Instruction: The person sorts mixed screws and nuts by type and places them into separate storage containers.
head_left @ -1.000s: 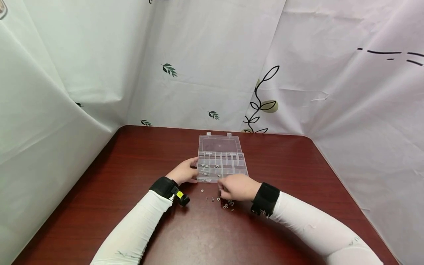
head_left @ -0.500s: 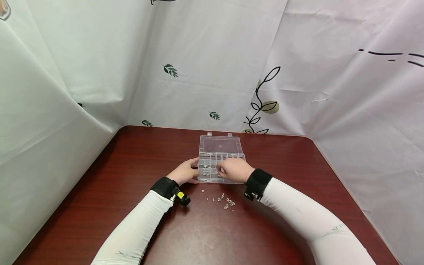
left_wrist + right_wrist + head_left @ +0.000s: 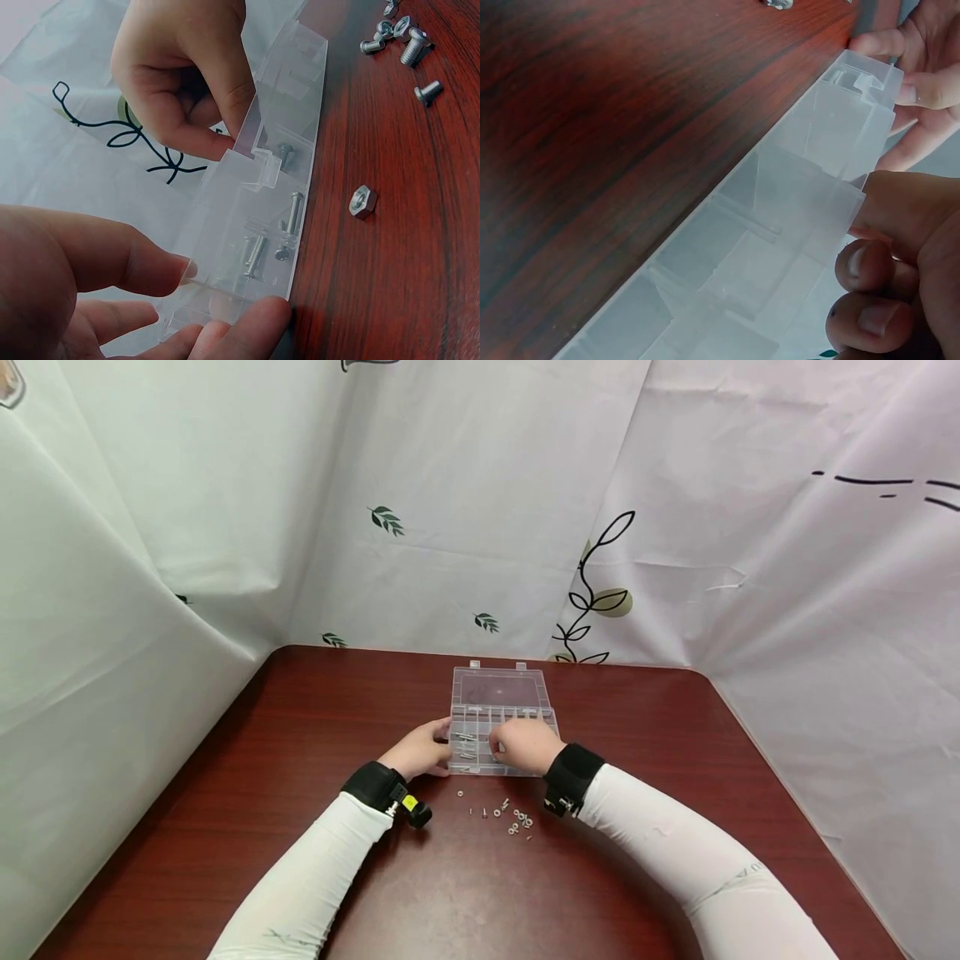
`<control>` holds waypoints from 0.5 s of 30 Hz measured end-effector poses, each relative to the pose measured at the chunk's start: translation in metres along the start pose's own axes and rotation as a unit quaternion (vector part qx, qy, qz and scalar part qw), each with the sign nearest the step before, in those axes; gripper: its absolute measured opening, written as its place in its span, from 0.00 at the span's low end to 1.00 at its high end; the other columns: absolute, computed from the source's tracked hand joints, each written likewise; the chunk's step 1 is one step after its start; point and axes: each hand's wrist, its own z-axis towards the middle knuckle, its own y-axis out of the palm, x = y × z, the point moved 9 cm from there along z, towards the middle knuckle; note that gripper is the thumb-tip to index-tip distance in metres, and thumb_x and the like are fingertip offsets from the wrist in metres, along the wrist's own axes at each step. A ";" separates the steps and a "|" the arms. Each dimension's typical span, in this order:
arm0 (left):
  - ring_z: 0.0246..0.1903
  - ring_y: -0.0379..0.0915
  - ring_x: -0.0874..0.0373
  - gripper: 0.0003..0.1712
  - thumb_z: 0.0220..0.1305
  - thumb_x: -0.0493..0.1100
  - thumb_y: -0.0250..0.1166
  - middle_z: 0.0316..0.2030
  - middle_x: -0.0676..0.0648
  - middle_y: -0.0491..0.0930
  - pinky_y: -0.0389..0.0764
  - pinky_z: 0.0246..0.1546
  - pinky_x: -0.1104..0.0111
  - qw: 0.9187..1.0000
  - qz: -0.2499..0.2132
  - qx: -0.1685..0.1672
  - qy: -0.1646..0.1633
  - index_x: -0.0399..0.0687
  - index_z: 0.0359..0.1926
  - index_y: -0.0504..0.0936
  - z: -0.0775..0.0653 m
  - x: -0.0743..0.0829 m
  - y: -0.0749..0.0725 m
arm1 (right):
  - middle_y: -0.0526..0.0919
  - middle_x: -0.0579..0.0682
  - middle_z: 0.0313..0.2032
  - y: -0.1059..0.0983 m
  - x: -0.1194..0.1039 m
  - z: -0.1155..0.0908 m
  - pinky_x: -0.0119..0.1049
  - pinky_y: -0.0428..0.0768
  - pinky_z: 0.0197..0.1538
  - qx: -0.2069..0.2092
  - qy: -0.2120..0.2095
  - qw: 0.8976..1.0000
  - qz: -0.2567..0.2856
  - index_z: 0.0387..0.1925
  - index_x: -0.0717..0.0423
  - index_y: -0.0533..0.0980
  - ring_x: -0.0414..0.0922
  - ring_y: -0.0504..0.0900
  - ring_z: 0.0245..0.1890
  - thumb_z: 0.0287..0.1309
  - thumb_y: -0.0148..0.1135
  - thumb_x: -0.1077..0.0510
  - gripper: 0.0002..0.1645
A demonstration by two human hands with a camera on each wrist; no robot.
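Clear box (image 3: 489,769): sat flat toward the far side of the tabletop (image 3: 360,710), compartments up.
Lid (image 3: 501,689): lay folded back to the far side, apparently leaving the compartments accessible from the near side.
Stored screws (image 3: 256,255): rested in left compartments, the partitions likely keeping them from rolling.
Left hand (image 3: 417,751): gripped the box's left end, fingers set wide on its edges, seemingly to steady the light plastic.
Right hand (image 3: 527,743): hung over the middle and right compartments, fingers curled; whether the hidden tips held anything could not be told.
Hex nut (image 3: 363,201): lay near the box's near wall.
Loose screws (image 3: 413,49): lay scattered farther right, seemingly within reach.
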 end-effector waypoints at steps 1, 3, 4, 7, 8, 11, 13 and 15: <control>0.36 0.80 0.51 0.44 0.59 0.26 0.54 0.62 0.33 0.68 0.85 0.35 0.57 1.000 0.000 0.000 0.000 0.43 0.77 0.54 0.000 0.000 0.000 | 0.79 0.39 0.24 0.000 -0.001 0.000 0.35 0.75 0.28 0.001 0.001 1.000 -0.003 0.25 0.43 0.80 0.37 0.73 0.23 0.58 0.69 0.54 0.07; 0.36 0.80 0.51 0.44 0.59 0.27 0.54 0.62 0.33 0.68 0.85 0.35 0.57 1.000 0.002 0.000 0.001 0.43 0.77 0.54 0.001 -0.001 0.001 | 0.79 0.39 0.24 -0.001 -0.001 0.000 0.36 0.75 0.28 0.004 0.000 1.000 -0.005 0.25 0.44 0.80 0.37 0.73 0.23 0.58 0.69 0.54 0.07; 0.36 0.81 0.51 0.44 0.59 0.26 0.54 0.62 0.33 0.68 0.85 0.35 0.57 1.000 0.002 0.000 0.002 0.43 0.77 0.54 0.001 -0.001 0.001 | 0.79 0.40 0.24 -0.001 -0.002 -0.001 0.36 0.75 0.28 0.006 0.000 1.000 -0.007 0.25 0.44 0.80 0.37 0.73 0.23 0.58 0.69 0.54 0.07; 0.36 0.81 0.51 0.45 0.59 0.27 0.54 0.63 0.33 0.68 0.85 0.36 0.57 1.000 0.001 0.002 0.000 0.43 0.77 0.54 0.000 -0.001 0.001 | 0.80 0.40 0.24 -0.002 -0.003 -0.002 0.37 0.75 0.28 0.013 -0.002 1.000 -0.006 0.26 0.45 0.81 0.38 0.74 0.23 0.58 0.69 0.55 0.06; 0.37 0.81 0.51 0.44 0.59 0.27 0.54 0.63 0.33 0.68 0.85 0.36 0.56 1.000 0.002 0.002 0.000 0.43 0.77 0.54 0.000 0.000 0.001 | 0.80 0.40 0.24 -0.002 -0.003 -0.002 0.36 0.75 0.28 0.014 -0.002 1.000 -0.006 0.26 0.45 0.81 0.38 0.74 0.23 0.58 0.69 0.56 0.06; 0.38 0.81 0.51 0.44 0.60 0.27 0.54 0.63 0.33 0.67 0.85 0.36 0.56 1.000 0.002 0.002 -0.001 0.42 0.77 0.54 -0.001 0.001 0.001 | 0.79 0.40 0.24 -0.003 -0.004 -0.004 0.36 0.75 0.28 0.018 -0.003 1.000 -0.005 0.27 0.45 0.81 0.38 0.73 0.23 0.59 0.67 0.56 0.06; 0.38 0.81 0.50 0.43 0.60 0.27 0.54 0.63 0.33 0.67 0.85 0.36 0.56 1.000 0.002 0.001 -0.001 0.42 0.77 0.54 -0.002 0.001 0.001 | 0.79 0.39 0.24 -0.005 -0.004 -0.006 0.36 0.74 0.27 0.022 -0.003 1.000 -0.001 0.26 0.44 0.80 0.38 0.73 0.22 0.59 0.67 0.56 0.06; 0.38 0.81 0.50 0.43 0.60 0.27 0.54 0.63 0.33 0.67 0.85 0.37 0.56 1.000 0.003 0.000 -0.002 0.42 0.77 0.54 -0.002 0.002 0.001 | 0.78 0.38 0.23 -0.007 -0.005 -0.008 0.36 0.74 0.27 0.026 -0.003 1.000 -0.004 0.26 0.44 0.79 0.38 0.72 0.22 0.59 0.67 0.56 0.07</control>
